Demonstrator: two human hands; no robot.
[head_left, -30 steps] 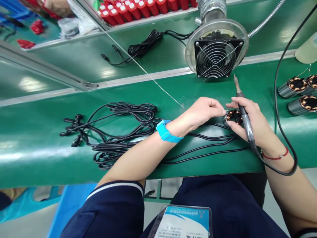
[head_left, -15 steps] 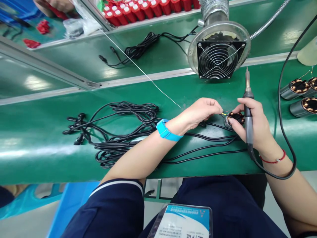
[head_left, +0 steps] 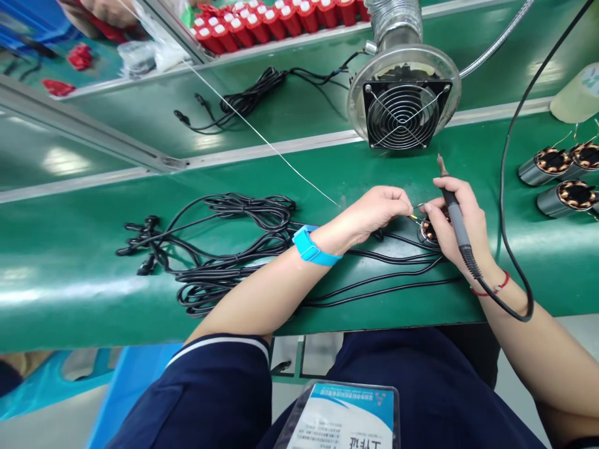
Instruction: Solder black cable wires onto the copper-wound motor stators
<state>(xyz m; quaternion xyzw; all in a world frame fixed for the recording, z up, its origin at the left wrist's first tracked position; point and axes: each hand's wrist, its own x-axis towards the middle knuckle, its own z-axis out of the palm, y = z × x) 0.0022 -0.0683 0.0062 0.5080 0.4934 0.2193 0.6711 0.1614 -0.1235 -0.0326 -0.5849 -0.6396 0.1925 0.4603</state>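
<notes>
Our left hand point(head_left: 374, 212) pinches a thin yellow-tipped lead wire point(head_left: 413, 216) against the small copper-wound motor stator point(head_left: 427, 231) on the green worktop point(head_left: 93, 299) — steadied there by our right hand point(head_left: 456, 221), fingers also gripping the black pen-shaped soldering iron point(head_left: 453, 209), tip up — clear of the joint.

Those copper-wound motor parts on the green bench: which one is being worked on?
The motor part under the right hand, beside the left hand. The other motor parts lie untouched at the far right edge.

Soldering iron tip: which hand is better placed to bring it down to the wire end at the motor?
Probably the right hand: it already holds the soldering iron, tip raised just above the motor. The left hand is busy pinching the thin wire beside it.
</notes>
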